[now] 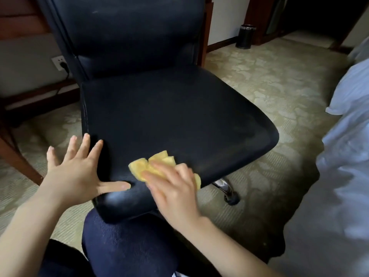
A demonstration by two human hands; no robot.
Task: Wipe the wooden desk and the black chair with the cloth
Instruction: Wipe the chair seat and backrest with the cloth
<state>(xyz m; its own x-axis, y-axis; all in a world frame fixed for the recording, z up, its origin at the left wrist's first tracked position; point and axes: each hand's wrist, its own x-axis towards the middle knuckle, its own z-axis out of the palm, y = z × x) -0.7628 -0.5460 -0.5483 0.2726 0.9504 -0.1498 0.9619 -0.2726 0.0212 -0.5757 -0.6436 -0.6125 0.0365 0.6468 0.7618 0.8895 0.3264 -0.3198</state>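
Note:
The black chair fills the middle of the view, its seat facing me and its backrest rising at the top. My left hand lies flat with spread fingers on the seat's front left corner. My right hand presses a crumpled yellow cloth onto the seat near its front edge, fingers laid over the cloth. Most of the cloth is hidden under that hand. A wooden desk leg shows at the far left; the desk top is out of view.
My knee in dark trousers is right under the seat's front edge. White bedding lines the right side. A chrome chair leg with a castor sticks out on patterned carpet. A black bin stands by the far wall.

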